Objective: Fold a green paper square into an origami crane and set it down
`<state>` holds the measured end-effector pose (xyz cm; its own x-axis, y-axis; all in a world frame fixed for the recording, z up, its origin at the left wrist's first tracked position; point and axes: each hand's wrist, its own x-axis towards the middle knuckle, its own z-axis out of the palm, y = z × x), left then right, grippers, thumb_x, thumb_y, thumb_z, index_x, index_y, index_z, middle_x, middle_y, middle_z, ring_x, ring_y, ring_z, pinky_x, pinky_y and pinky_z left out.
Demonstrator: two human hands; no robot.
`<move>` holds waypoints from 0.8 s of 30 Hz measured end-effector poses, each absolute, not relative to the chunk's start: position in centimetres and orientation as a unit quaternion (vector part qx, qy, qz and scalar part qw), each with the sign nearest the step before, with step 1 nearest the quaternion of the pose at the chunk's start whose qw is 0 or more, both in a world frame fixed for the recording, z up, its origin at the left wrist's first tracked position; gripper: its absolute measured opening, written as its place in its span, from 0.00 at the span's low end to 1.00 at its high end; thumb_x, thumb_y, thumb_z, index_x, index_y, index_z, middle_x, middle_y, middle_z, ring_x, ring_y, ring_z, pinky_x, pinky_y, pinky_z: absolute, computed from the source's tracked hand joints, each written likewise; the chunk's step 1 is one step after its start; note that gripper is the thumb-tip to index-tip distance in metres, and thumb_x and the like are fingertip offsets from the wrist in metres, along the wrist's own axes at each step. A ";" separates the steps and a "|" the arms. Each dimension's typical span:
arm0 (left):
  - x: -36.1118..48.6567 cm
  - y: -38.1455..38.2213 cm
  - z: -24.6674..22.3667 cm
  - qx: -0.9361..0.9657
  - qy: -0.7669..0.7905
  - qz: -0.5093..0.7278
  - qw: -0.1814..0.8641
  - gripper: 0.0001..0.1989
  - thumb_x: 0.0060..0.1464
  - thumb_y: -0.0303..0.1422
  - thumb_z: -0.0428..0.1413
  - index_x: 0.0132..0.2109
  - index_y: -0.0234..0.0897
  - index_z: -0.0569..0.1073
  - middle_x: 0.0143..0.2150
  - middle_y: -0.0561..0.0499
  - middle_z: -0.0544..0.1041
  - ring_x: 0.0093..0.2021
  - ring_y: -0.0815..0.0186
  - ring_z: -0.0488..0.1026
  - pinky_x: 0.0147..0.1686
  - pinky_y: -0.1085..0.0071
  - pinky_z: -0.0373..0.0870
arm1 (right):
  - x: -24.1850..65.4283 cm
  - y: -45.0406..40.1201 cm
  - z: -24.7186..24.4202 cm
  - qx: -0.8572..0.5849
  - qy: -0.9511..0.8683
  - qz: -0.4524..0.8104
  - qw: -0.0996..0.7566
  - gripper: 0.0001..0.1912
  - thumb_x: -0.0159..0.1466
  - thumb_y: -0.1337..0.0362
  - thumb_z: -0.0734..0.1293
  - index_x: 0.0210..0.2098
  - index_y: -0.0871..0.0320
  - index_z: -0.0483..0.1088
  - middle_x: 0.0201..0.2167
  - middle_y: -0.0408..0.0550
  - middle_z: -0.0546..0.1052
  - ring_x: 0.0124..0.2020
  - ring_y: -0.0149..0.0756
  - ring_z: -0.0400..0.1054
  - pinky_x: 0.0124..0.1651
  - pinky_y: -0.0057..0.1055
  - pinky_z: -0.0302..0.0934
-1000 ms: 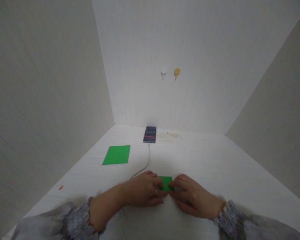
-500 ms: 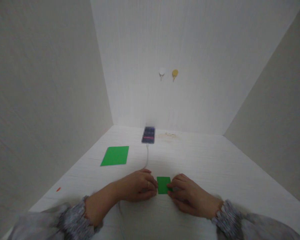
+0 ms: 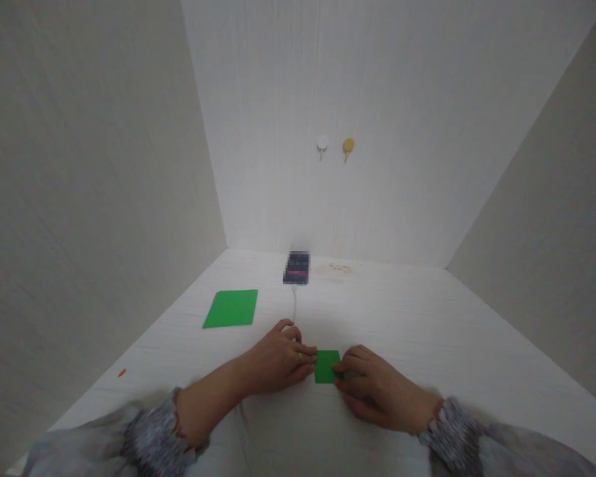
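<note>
Near the front edge of a white bench [image 3: 402, 318], the right hand [image 3: 385, 391] pinches the right side of 1 small green square [image 3: 326, 368], while the left hand [image 3: 281, 358] rests fingertips at its left side. Toward the left edge lies 1 larger green sheet [image 3: 231, 308]; 1 pixelated dark device [image 3: 297, 268] with a cable [image 3: 295, 305] sits by the back edge.
</note>
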<state>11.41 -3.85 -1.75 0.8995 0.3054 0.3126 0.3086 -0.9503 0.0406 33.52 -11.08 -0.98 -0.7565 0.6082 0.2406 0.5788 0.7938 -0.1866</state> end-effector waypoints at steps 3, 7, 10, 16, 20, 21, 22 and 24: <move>11.6 -4.1 -1.4 -0.974 -0.165 -0.153 -0.006 0.09 0.53 0.34 0.49 0.38 0.40 0.72 0.39 0.52 0.75 0.37 0.64 0.65 0.45 0.63 0.53 | 33.4 -11.1 -1.3 -0.333 -0.927 0.063 0.161 0.10 0.60 0.69 0.57 0.33 0.59 0.70 0.33 0.50 0.70 0.37 0.36 0.61 0.41 0.35 0.55; 11.7 -4.2 -1.0 -0.976 -0.155 -0.143 -0.051 0.09 0.54 0.32 0.48 0.37 0.39 0.72 0.39 0.51 0.75 0.38 0.65 0.65 0.43 0.66 0.56 | 32.7 -10.6 -2.1 -0.390 -0.891 0.090 0.212 0.09 0.61 0.66 0.59 0.37 0.57 0.69 0.37 0.49 0.70 0.39 0.36 0.61 0.42 0.34 0.56; 11.7 -3.9 -1.0 -0.973 -0.143 -0.150 -0.105 0.10 0.54 0.31 0.47 0.39 0.39 0.72 0.40 0.50 0.75 0.40 0.65 0.66 0.43 0.68 0.58 | 32.1 -10.1 -2.5 -0.476 -0.836 0.089 0.258 0.18 0.55 0.60 0.65 0.45 0.58 0.65 0.44 0.53 0.66 0.44 0.40 0.59 0.46 0.36 0.55; 11.7 -3.6 -1.4 -0.926 -0.226 -0.199 -0.228 0.12 0.51 0.30 0.49 0.43 0.36 0.71 0.42 0.47 0.73 0.41 0.66 0.67 0.43 0.71 0.61 | 31.4 -9.7 -2.4 -0.541 -0.803 0.112 0.224 0.23 0.50 0.58 0.69 0.44 0.58 0.65 0.38 0.50 0.67 0.41 0.41 0.59 0.43 0.37 0.54; 12.1 -3.4 -1.7 -0.857 -0.358 -0.209 -0.307 0.12 0.47 0.32 0.51 0.40 0.34 0.72 0.33 0.50 0.73 0.31 0.69 0.68 0.34 0.73 0.64 | 30.9 -9.9 -2.3 -0.574 -0.778 0.138 0.214 0.19 0.47 0.62 0.70 0.38 0.58 0.67 0.35 0.47 0.67 0.39 0.41 0.59 0.40 0.36 0.53; 12.2 -3.4 -1.7 -0.840 -0.386 -0.209 -0.320 0.11 0.46 0.32 0.52 0.39 0.34 0.72 0.29 0.51 0.72 0.28 0.69 0.67 0.31 0.74 0.63 | 30.7 -9.9 -2.3 -0.580 -0.772 0.146 0.216 0.18 0.46 0.62 0.71 0.36 0.58 0.66 0.35 0.47 0.66 0.39 0.41 0.59 0.40 0.35 0.53; 12.4 -3.3 -1.7 -0.828 -0.401 -0.207 -0.334 0.11 0.46 0.32 0.52 0.37 0.33 0.72 0.26 0.52 0.72 0.27 0.69 0.67 0.29 0.74 0.63 | 30.6 -9.9 -2.3 -0.588 -0.763 0.155 0.221 0.18 0.45 0.63 0.71 0.35 0.59 0.66 0.35 0.47 0.66 0.38 0.40 0.59 0.39 0.35 0.53; 12.8 -3.4 -1.7 -0.812 -0.408 -0.212 -0.359 0.10 0.45 0.31 0.52 0.36 0.33 0.71 0.25 0.53 0.71 0.26 0.69 0.66 0.28 0.75 0.62 | 30.5 -10.0 -2.3 -0.601 -0.741 0.184 0.236 0.18 0.44 0.66 0.71 0.34 0.59 0.65 0.35 0.47 0.66 0.37 0.39 0.59 0.37 0.33 0.54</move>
